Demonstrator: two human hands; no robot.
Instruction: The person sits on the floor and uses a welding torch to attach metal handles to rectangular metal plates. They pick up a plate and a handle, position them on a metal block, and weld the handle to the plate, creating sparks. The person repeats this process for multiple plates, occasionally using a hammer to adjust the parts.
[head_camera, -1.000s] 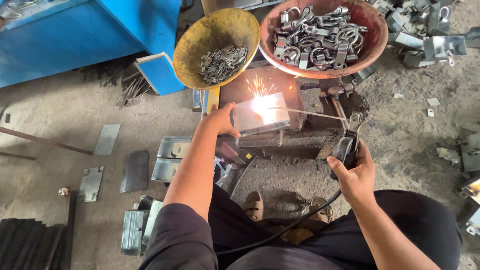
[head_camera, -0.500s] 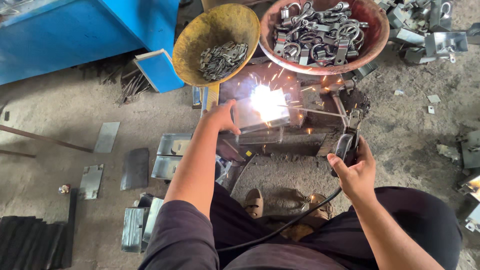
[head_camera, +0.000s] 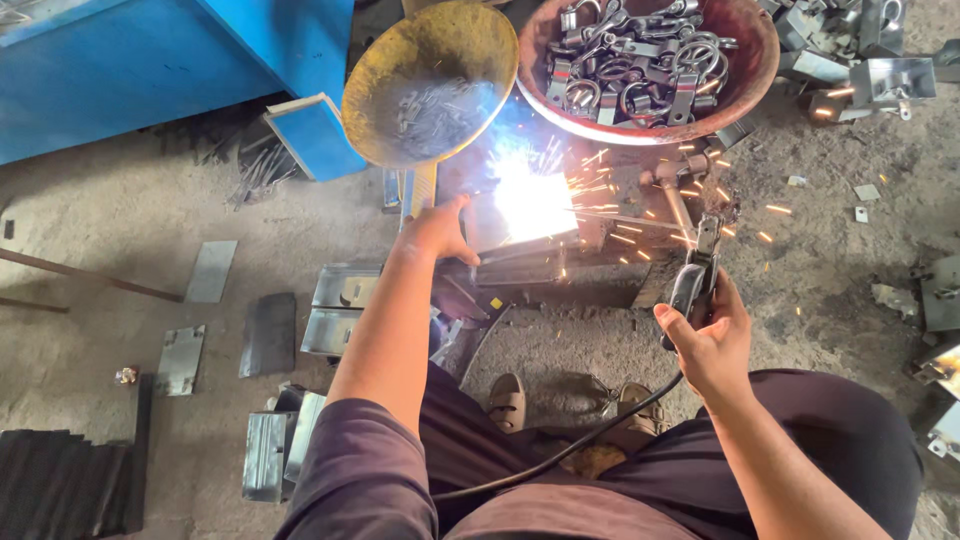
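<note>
My right hand (head_camera: 708, 338) grips the black handle of a welding electrode holder (head_camera: 694, 283). Its thin rod (head_camera: 630, 220) reaches left to a metal workpiece (head_camera: 520, 262) on a low stand, where a bright white arc (head_camera: 532, 200) throws orange sparks. My left hand (head_camera: 440, 232) holds a dark welding shield plate (head_camera: 500, 215) tilted over the arc, fingers on its left edge. A black cable (head_camera: 560, 452) runs from the holder back across my lap.
A yellow pan (head_camera: 400, 60) with small metal pieces and a red-brown bowl (head_camera: 745, 60) full of metal clamps sit behind the work. A blue cabinet (head_camera: 150, 60) stands at left. Flat plates (head_camera: 210, 272) and brackets (head_camera: 345, 300) lie on the concrete floor. My sandalled feet (head_camera: 510, 400) rest below.
The arc has grown much brighter and larger, with sparks now flying to the right. My hands keep nearly the same positions.
</note>
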